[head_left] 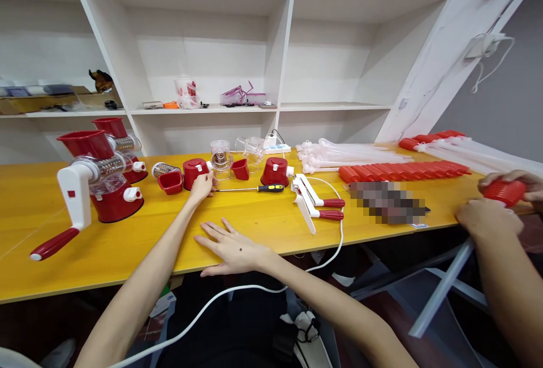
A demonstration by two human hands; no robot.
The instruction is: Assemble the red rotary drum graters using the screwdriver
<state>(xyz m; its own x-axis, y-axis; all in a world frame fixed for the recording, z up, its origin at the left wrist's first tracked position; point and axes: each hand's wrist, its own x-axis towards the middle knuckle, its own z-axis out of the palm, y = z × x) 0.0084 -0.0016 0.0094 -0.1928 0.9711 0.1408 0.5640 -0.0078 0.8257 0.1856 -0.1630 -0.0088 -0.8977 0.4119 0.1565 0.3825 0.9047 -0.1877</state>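
Observation:
My left hand (202,187) is closed at the near right side of a red grater base (195,170), its fingertips at the white knob. The hand partly hides this base. My right hand (237,248) lies flat on the yellow table (254,229) with fingers spread, holding nothing. Between the hands and the clear parts behind lies a screwdriver (270,189) with a black and yellow handle. Around the base are a metal grating drum (163,169), a red hopper (171,182), a smaller red pusher (240,169), a clear housing (220,156) and a second red base (275,171).
Two assembled rotary graters (112,201) stand at the left. White crank handles (307,198) with red grips lie right of centre, beside a white cable (341,215). Red ribbed pieces (403,171) form a row. At right, another person's hands (490,218) hold a red ribbed piece.

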